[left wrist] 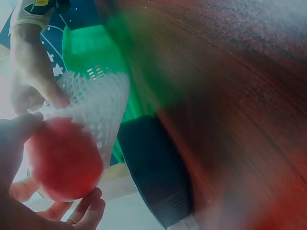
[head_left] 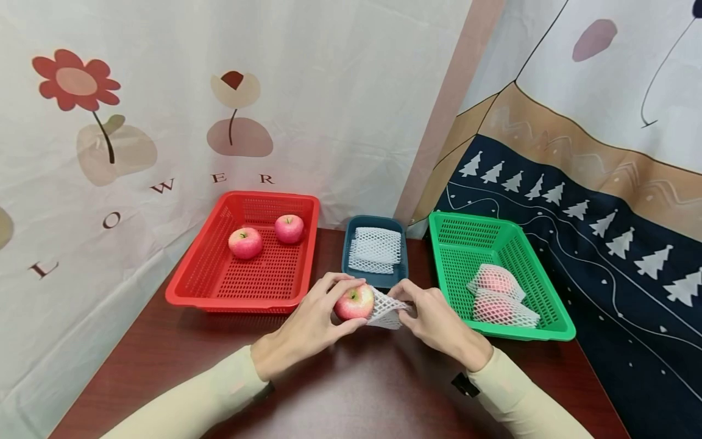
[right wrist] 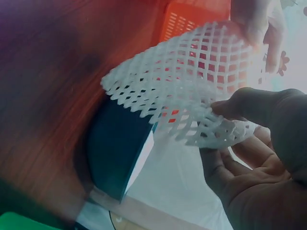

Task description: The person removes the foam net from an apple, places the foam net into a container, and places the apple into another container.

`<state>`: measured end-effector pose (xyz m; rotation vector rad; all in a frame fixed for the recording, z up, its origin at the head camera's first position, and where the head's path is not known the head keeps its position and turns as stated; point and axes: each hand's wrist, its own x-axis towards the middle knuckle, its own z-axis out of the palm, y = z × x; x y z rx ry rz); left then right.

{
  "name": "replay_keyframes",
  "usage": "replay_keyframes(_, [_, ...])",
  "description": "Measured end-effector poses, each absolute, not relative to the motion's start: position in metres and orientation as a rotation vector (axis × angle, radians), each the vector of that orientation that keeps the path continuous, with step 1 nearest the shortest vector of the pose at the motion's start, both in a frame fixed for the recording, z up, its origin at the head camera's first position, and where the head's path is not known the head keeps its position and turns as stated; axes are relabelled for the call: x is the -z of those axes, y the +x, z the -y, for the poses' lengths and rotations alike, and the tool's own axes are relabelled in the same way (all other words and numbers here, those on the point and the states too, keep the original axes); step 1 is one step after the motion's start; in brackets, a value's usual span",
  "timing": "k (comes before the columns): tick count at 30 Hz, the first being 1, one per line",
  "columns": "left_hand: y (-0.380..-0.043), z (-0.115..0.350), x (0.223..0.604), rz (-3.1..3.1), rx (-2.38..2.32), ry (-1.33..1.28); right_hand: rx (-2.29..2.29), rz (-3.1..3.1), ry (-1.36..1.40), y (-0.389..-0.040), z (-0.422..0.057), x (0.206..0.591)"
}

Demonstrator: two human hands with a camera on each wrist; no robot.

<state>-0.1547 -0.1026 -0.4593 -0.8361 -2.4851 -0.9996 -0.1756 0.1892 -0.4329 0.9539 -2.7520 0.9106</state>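
Between the two hands, just above the table, is a red apple (head_left: 353, 303) partly inside a white foam net sleeve (head_left: 385, 310). My left hand (head_left: 314, 317) grips the apple, its thumb and fingers curled round the bare end. The right hand (head_left: 433, 317) pinches the far end of the net between thumb and fingers. In the left wrist view the apple (left wrist: 64, 160) pokes out of the net's mouth (left wrist: 100, 100). Seen from the right wrist, the net (right wrist: 187, 76) spreads wide on one side, and much of the apple is hidden behind its mesh.
A red basket (head_left: 189, 299) at the left holds two bare apples (head_left: 245, 242). At the back middle, a dark blue tray (head_left: 404, 259) contains a stack of foam nets (head_left: 375, 247). Two netted apples (head_left: 496, 296) lie in a green basket (head_left: 455, 256) at the right. Curtains (head_left: 340, 91) hang behind.
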Motion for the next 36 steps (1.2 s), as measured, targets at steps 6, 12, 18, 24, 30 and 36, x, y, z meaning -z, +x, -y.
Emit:
replay_keyframes(6, [-0.155,0.107,0.459,2.505,0.988,-0.804,-0.833,2.795,0.904,-0.179,-0.192,0.429])
replay_keyframes(12, [-0.156,0.108,0.459,2.527,0.986,-0.781,-0.734,2.827,0.860,-0.184,-0.195,0.421])
replay_keyframes(18, [-0.156,0.109,0.455,2.538,0.971,-0.779,-0.670,2.806,0.853,-0.194,-0.195,0.404])
replay_keyframes(24, [-0.155,0.114,0.449,2.544,0.953,-0.773,-0.583,2.791,0.859,-0.216,-0.188,0.385])
replay_keyframes(30, [-0.156,0.119,0.444,2.549,0.962,-0.755,-0.458,2.776,0.889,-0.247,-0.174,0.371])
replay_keyframes(36, [-0.158,0.116,0.443,2.547,0.965,-0.764,-0.391,2.825,0.832,-0.276,-0.160,0.363])
